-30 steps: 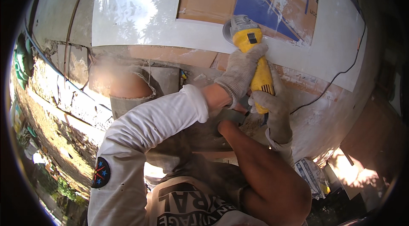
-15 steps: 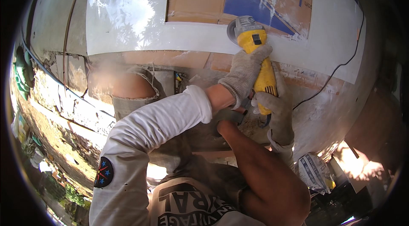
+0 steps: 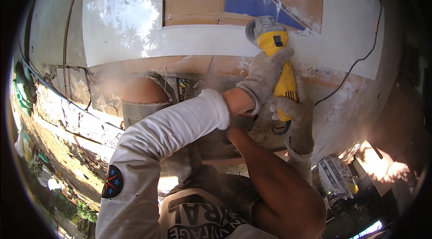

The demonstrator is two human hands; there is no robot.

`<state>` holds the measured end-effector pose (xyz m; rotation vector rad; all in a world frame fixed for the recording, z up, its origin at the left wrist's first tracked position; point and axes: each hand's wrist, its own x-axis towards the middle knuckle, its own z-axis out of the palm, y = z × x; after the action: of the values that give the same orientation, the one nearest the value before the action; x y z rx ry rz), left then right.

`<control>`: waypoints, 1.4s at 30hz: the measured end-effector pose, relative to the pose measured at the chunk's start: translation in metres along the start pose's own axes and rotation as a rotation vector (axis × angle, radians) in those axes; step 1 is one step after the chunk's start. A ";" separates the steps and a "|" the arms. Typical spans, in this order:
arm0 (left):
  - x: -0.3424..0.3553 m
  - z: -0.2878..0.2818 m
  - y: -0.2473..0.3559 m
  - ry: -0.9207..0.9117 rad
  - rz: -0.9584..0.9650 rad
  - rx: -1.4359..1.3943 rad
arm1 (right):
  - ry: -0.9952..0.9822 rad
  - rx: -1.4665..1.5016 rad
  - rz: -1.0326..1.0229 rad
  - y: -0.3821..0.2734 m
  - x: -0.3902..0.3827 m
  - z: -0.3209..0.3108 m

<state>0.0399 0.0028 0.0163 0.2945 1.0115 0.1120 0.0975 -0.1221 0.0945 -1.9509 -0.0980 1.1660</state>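
Both hands (image 3: 264,70) (image 3: 303,112) clasp yellow grinder (image 3: 285,83); white sheet (image 3: 198,40) over cardboard (image 3: 195,0), dusty floor (image 3: 337,119) probably concrete

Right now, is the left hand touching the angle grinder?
Touching: the head view shows the gloved left hand wrapped over the yellow angle grinder, no gap between.
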 end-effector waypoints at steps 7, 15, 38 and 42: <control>-0.001 0.012 0.002 -0.010 -0.037 0.047 | -0.032 -0.010 0.038 -0.007 0.003 -0.009; -0.006 0.004 0.001 -0.012 0.023 -0.032 | -0.006 -0.034 -0.068 -0.010 -0.004 0.003; -0.031 -0.035 0.034 0.145 0.028 -0.062 | -0.220 -0.039 -0.015 -0.018 0.004 0.039; -0.024 -0.035 0.029 0.110 0.038 -0.084 | -0.184 -0.044 -0.026 -0.017 0.003 0.036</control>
<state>-0.0009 0.0315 0.0271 0.2330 1.1079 0.2067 0.0772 -0.0872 0.0969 -1.8713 -0.2476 1.3344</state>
